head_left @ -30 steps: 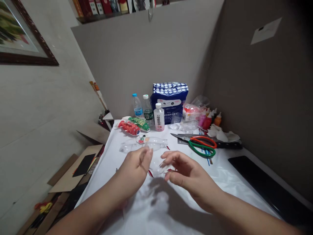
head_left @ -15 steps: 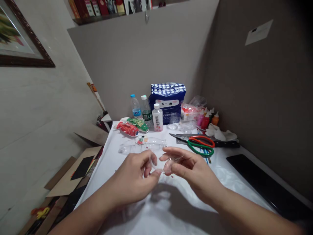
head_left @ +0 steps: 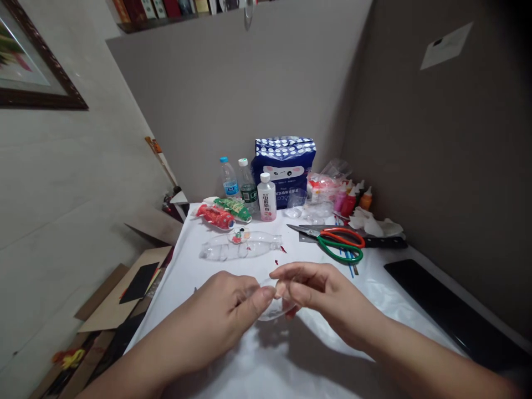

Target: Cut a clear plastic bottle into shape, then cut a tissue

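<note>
Between my hands is a curved piece of clear plastic (head_left: 272, 314), thin and see-through. My left hand (head_left: 235, 303) is closed on its left side, thumb on top. My right hand (head_left: 322, 285) pinches its right edge between thumb and fingers, close to the left thumb. Some of the fingertips are hidden behind the plastic and the thumbs. Just beyond the hands, a clear plastic bottle shape (head_left: 249, 246) with a coloured picture on it lies on its side. Scissors (head_left: 338, 244) with red and green handles rest farther right.
Upright bottles (head_left: 267, 197) stand at the back by a blue bag (head_left: 286, 166). Red and green fish-shaped items (head_left: 216, 216) lie left of them. Paint bottles (head_left: 348, 202) and crumpled white tissue (head_left: 376, 224) are at right. A knife handle (head_left: 386, 243) and a black slab (head_left: 436, 310) lie nearer.
My hands have come lower and nearer each other. The plastic piece has turned, so its curved lower edge shows below the thumbs. The view has shifted slightly.
</note>
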A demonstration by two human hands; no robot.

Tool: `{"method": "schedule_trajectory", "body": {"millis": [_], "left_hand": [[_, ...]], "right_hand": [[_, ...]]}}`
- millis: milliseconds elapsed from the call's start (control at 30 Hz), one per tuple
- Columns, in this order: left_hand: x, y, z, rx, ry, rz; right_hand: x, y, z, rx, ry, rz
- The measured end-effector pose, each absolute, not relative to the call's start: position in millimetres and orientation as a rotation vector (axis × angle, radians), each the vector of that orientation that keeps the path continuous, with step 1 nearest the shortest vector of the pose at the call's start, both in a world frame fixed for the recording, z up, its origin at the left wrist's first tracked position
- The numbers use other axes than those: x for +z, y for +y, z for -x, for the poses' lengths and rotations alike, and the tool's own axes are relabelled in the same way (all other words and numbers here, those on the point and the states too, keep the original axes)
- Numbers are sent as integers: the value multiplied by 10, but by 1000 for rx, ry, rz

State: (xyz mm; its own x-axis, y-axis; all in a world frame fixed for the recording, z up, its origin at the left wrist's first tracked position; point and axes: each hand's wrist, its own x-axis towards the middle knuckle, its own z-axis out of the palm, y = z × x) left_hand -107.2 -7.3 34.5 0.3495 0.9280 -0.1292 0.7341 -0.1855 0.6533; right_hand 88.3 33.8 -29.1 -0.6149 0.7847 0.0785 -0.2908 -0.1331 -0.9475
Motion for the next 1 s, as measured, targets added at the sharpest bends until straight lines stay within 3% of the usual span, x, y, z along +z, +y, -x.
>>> {"method": "schedule_trajectory", "body": {"millis": [567,700,1000], "left_hand": [[224,-73,1014,520,1576,-2141],[174,-61,999,625,1537,-2242],[51,-15,956,1091,1441,-2479]], "right_hand": [[-238,352,-928,1312,-1571,682],[-235,354,-949,1155,-1613,616],[-232,354,-966,1197,-1496,695]]}}
